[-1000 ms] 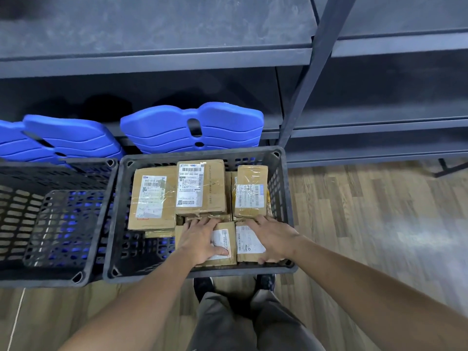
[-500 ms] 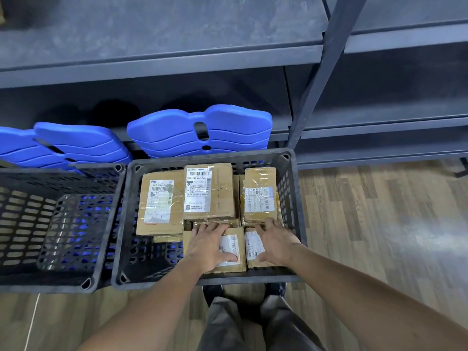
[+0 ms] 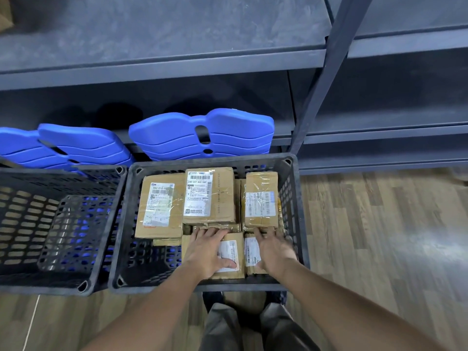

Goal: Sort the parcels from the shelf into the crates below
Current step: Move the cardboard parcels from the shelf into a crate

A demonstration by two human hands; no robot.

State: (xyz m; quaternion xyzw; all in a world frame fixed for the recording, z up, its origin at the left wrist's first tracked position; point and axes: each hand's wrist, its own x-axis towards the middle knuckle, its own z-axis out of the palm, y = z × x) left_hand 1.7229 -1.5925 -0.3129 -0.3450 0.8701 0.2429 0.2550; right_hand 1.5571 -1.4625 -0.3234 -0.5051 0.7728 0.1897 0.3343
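A black perforated crate (image 3: pixel 295 209) on the floor holds several brown cardboard parcels with white labels. Three larger parcels (image 3: pixel 210 196) fill its far half. Two small parcels lie side by side at its near edge. My left hand (image 3: pixel 206 254) lies flat on the left small parcel (image 3: pixel 234 257), fingers straight, thumb across its label. My right hand (image 3: pixel 274 250) lies flat on the right small parcel (image 3: pixel 250 252), fingers spread toward the far parcels. A second black crate (image 3: pixel 63 173) stands to the left with no parcels visible in it.
Dark metal shelving (image 3: pixel 162 59) rises behind the crates, with an upright post (image 3: pixel 319 97) right of centre. Blue plastic boards (image 3: pixel 202 138) lean on the lower shelf behind the crates. A brown parcel corner (image 3: pixel 5 13) shows at the top left. Wooden floor (image 3: pixel 379 236) spreads to the right.
Both hands stay flat on the two near parcels. The right hand has slid a little farther forward and right over its parcel. The view has shifted slightly.
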